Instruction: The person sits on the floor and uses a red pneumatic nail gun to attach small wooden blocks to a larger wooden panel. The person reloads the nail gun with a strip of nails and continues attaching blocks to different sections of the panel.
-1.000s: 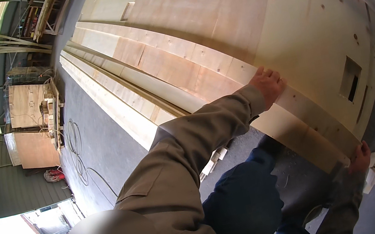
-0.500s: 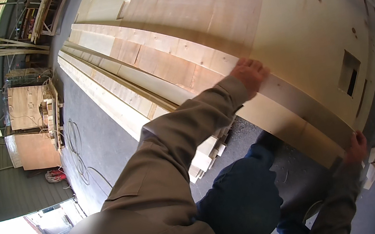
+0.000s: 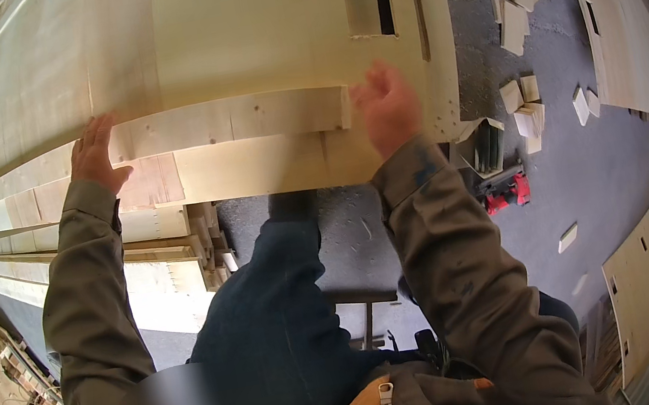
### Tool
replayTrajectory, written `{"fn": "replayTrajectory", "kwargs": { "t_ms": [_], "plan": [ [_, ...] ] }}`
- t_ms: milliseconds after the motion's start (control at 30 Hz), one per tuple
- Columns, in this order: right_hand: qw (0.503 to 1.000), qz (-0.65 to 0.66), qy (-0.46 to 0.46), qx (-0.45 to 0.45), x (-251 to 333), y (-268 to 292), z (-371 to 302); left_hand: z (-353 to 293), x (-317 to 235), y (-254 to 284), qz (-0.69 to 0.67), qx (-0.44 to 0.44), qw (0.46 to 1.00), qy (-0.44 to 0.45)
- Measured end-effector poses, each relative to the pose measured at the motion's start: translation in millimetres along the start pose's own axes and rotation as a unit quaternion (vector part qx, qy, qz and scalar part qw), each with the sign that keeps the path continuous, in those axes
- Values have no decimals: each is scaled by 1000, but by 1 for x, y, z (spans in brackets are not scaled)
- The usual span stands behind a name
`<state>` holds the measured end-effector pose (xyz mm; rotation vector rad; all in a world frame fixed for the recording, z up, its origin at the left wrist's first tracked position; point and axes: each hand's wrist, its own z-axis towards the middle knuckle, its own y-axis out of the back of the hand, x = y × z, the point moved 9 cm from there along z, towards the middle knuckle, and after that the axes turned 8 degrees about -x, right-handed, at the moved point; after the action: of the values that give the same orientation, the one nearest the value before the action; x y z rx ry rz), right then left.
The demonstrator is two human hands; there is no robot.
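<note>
A long pale wooden board (image 3: 240, 119) lies along the near edge of a large wooden panel (image 3: 251, 33). My left hand (image 3: 97, 156) rests on this board with its fingers stretched over it and its thumb apart; it is open. At the board's right end is my right hand (image 3: 390, 108), its fingers curled and a little blurred. Nothing shows inside them, and I cannot tell whether the fingertips touch the board. A lower strip of wood (image 3: 249, 166) runs along the panel's near side, beneath the board. Toward its right end, the panel has a rectangular cutout (image 3: 368, 0).
Stacked long planks (image 3: 172, 273) lie below the panel at left. Wood offcuts (image 3: 514, 21) are scattered on the grey floor (image 3: 516, 255) at right, near a red and black tool (image 3: 505, 192). Another panel (image 3: 611, 4) is at far right. A dark blue clothed leg (image 3: 275, 315) is below.
My view has turned to the right, so the panel now lies across it. My left hand still touches the board. The right hand has let go of the board's end and is beside it.
</note>
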<state>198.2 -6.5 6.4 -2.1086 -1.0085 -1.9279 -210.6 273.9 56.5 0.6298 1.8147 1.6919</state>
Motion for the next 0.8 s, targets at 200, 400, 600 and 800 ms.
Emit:
{"fn": "replayTrajectory", "kwargs": {
  "t_ms": [200, 400, 600, 800],
  "plan": [
    [993, -97, 10, -65, -45, 131, 61, -6, -101, -25, -111, -33, 988, -99],
    [967, -178, -69, -170, -140, 268, 40, 12, -210, -36, -167, -16, 974, -155],
    [897, -315, -168, -262, -226, 388, 8, 26, -241, -67, -157, -20, 973, -170],
    [852, -462, -102, -224, -198, 393, 32, 26, -243, -76, -134, 1, 980, -148]
  ]
}}
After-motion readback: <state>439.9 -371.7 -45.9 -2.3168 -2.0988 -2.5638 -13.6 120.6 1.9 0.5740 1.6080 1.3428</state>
